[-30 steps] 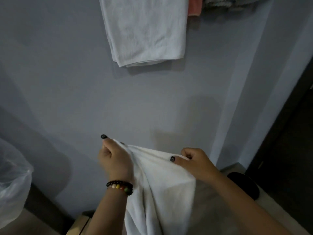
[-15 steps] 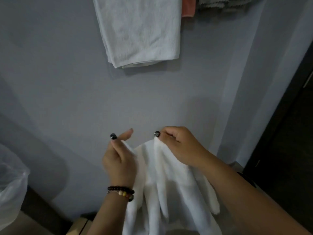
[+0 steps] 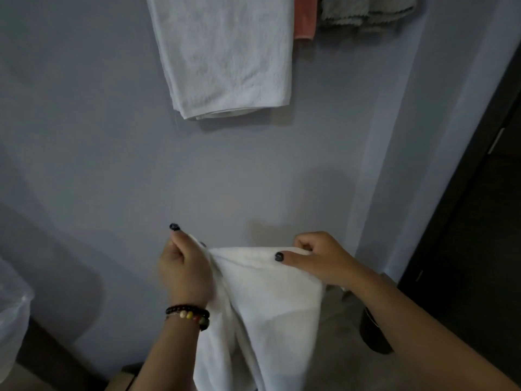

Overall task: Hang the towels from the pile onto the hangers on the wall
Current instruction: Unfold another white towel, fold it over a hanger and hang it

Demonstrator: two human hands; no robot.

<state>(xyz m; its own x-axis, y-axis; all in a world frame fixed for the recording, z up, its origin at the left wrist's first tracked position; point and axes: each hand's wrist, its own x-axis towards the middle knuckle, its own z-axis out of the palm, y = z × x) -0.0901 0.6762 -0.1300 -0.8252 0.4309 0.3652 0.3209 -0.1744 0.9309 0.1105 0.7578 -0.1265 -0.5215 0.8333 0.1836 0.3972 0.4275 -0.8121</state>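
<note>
A white towel (image 3: 267,306) hangs down in front of me, its top edge stretched between my hands. My left hand (image 3: 183,269), with a beaded bracelet on the wrist, pinches the left corner. My right hand (image 3: 315,258) grips the right end of that edge, thumb on the front. On the grey wall above, a white towel (image 3: 225,57) hangs folded, with a pink towel (image 3: 305,18) and a grey towel (image 3: 363,9) to its right. The hangers themselves are out of view.
A clear plastic bag (image 3: 12,314) bulges in at the left edge. A dark doorway (image 3: 479,221) lies to the right past the wall corner. A dark round object (image 3: 372,328) sits on the floor under my right forearm.
My hands have moved apart again after coming together half a second ago, spreading the towel's top edge flat. The view has tilted slightly down.
</note>
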